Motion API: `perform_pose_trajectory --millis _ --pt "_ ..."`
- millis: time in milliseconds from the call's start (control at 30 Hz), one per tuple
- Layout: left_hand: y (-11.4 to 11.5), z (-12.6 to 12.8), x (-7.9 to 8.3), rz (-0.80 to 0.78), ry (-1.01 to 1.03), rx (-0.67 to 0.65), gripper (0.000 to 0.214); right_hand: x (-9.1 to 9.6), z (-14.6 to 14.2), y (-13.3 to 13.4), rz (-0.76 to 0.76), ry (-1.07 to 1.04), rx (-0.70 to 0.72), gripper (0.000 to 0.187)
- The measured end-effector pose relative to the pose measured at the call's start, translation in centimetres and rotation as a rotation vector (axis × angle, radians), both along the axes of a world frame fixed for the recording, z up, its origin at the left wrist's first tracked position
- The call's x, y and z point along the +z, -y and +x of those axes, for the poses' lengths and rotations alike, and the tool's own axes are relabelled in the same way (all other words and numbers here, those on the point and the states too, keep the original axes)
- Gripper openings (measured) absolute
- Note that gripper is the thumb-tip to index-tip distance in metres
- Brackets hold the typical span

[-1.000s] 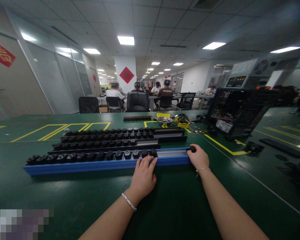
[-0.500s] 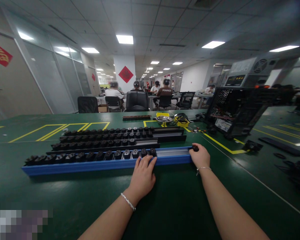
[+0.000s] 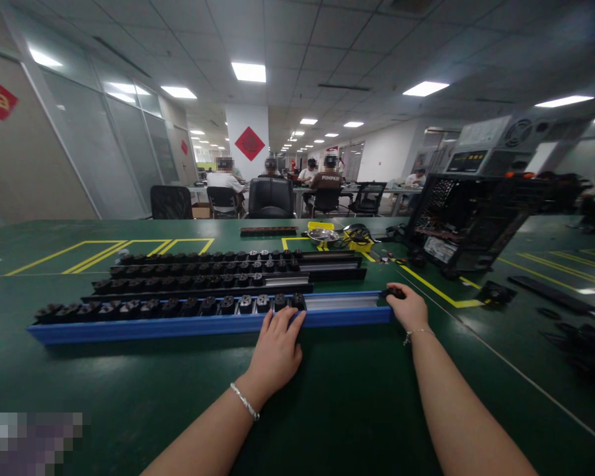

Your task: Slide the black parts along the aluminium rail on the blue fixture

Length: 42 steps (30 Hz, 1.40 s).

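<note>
A long blue rail [image 3: 178,326] lies across the green table in front of me, carrying a row of black socket modules [image 3: 208,306]. Its right part shows a bare silvery channel. My left hand [image 3: 279,344] rests on the rail's near wall, fingers stretched out, with fingertips by the rightmost module in the row. At the rail's right end, my right hand [image 3: 409,307] is closed on a small black piece [image 3: 395,291], which looks like another socket module. Fingers partly cover it.
Behind the blue rail lie several black rails [image 3: 203,290] with similar modules. Farther back are a metal bowl [image 3: 322,235] and a yellow bin [image 3: 359,239] with cables. An open computer case [image 3: 469,225] stands at the right. People sit at desks beyond.
My right hand has shifted slightly right with the black piece, now at the very end of the rail. My left hand keeps its place on the rail. The view has moved a little.
</note>
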<state>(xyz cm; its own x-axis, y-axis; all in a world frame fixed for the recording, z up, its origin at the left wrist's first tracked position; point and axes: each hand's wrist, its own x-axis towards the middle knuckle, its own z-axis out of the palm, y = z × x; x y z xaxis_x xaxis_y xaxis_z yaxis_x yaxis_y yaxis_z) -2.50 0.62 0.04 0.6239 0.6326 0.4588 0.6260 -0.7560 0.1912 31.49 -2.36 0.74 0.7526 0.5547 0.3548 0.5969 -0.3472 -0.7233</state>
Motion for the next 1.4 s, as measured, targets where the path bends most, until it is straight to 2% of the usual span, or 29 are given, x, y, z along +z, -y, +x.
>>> perform_pose_trajectory --millis 233,300,367,433,500,567,667,867,967,1067,1167,1267,1333,1400 --pt "-0.1 0.0 -0.1 0.002 -0.014 0.005 0.061 -0.8 1.5 -0.1 0.054 -0.021 0.13 0.041" --pt "-0.1 0.0 0.0 0.005 -0.016 0.003 0.061 -1.0 1.8 0.0 0.08 -0.011 0.118 0.04" --pt "-0.1 0.0 0.1 0.005 -0.014 0.003 0.06 -1.3 2.6 0.3 0.136 -0.007 0.016 0.039" --pt "-0.1 0.0 0.1 0.002 -0.009 0.005 0.059 -1.8 3.7 0.7 0.206 -0.026 -0.15 0.038" --pt "-0.1 0.0 0.0 0.001 -0.004 0.006 0.059 -2.3 4.8 0.9 0.205 -0.052 -0.245 0.04" --pt "-0.1 0.0 -0.1 0.004 -0.002 0.007 0.059 -2.7 5.7 0.5 0.154 -0.032 -0.253 0.041" --pt "-0.1 0.0 -0.2 0.011 0.0 0.01 0.06 -2.8 6.3 -1.0 0.058 0.065 -0.165 0.042" --pt "0.2 0.6 -0.1 -0.001 0.042 0.067 0.056 -2.2 7.4 -4.6 -0.276 0.097 -0.084 0.042" --pt "0.2 0.8 -0.1 -0.013 0.06 0.07 0.057 -2.3 8.4 -5.6 -0.332 0.113 -0.091 0.047" --pt "0.3 0.9 -0.1 -0.031 0.08 0.06 0.057 -2.6 9.2 -5.9 -0.235 0.047 -0.085 0.055" --pt "0.3 0.8 0.0 -0.045 0.095 0.057 0.056 -2.8 9.7 -5.1 0.004 -0.087 -0.076 0.059" --pt "0.4 0.8 0.1 -0.047 0.12 0.062 0.051 -2.7 9.8 -3.7 0.232 -0.266 -0.138 0.06" --pt "0.3 0.8 0.2 -0.04 0.146 0.07 0.046 -2.2 9.1 -2.6 0.304 -0.35 -0.222 0.059" --pt "0.3 0.8 0.2 -0.033 0.166 0.09 0.043 -1.0 7.3 -1.6 0.276 -0.357 -0.336 0.054"
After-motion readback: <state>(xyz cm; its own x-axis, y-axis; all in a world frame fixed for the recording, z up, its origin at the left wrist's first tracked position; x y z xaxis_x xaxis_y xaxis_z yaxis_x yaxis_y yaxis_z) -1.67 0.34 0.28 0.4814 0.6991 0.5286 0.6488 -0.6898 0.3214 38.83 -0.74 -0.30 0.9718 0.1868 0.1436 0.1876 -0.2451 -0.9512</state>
